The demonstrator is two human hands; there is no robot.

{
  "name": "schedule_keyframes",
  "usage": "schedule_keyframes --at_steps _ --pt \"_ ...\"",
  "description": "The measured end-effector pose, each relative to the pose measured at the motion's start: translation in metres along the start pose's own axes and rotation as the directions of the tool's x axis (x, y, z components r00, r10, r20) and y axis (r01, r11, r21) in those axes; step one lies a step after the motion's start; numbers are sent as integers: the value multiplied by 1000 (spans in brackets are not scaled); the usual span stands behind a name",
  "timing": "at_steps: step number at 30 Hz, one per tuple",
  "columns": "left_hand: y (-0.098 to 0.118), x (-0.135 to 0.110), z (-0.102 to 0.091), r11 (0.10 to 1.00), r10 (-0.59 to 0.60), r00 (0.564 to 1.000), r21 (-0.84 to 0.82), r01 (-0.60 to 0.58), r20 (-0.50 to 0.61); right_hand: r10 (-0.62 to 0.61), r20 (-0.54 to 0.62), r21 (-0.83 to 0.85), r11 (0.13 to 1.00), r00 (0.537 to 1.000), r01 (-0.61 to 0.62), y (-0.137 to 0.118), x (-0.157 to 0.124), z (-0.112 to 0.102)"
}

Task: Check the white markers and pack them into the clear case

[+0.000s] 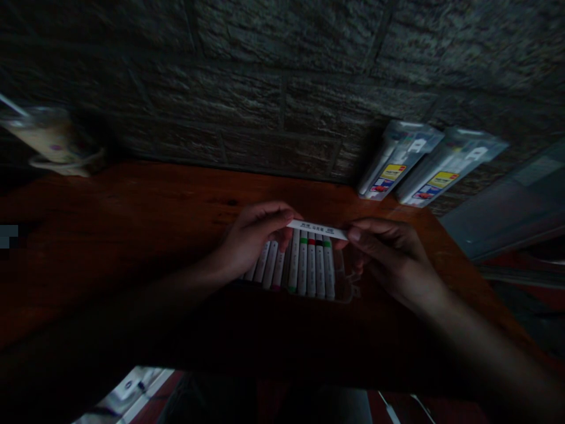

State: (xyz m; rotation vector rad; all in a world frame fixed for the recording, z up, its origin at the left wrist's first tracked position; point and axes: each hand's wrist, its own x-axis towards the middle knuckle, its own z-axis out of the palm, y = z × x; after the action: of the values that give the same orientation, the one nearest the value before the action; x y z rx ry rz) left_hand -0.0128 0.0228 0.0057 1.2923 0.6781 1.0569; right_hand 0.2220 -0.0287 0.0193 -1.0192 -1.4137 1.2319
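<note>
A white marker pen (316, 229) is held level between both hands, just above a clear case of several white markers (309, 268) lying on the reddish wooden table (145, 212). My left hand (251, 235) pinches the pen's left end with fingers closed. My right hand (388, 256) pinches its right end. The markers in the case lie side by side, with coloured bands near their far ends. My left fingers cover the leftmost markers.
Two packaged marker sets (399, 162) (445, 171) lean against the dark stone wall at the back right. A pale cup-like object (53, 144) sits at the table's far left. A grey panel (512, 206) lies off the right edge. Packaging (128, 391) shows below the near edge.
</note>
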Motion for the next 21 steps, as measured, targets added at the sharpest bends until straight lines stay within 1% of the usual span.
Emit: schedule_keyframes --at_steps 4,9,12,15,21 --pt "0 0 0 1000 -11 1000 -7 11 -4 27 6 68 997 1000 -27 -2 1 2" --pt "2 -1 1 996 -44 999 -82 42 -22 65 -4 113 992 998 -64 -3 2 3" --pt "4 -2 3 989 -65 997 -135 58 -44 79 -10 108 991 997 -77 -1 2 2" --pt "6 -1 4 985 -56 996 -167 44 -65 77 -15 100 992 997 -75 1 2 1" --pt "7 1 3 988 -32 989 -157 10 -141 32 25 62 998 999 -34 3 1 0"
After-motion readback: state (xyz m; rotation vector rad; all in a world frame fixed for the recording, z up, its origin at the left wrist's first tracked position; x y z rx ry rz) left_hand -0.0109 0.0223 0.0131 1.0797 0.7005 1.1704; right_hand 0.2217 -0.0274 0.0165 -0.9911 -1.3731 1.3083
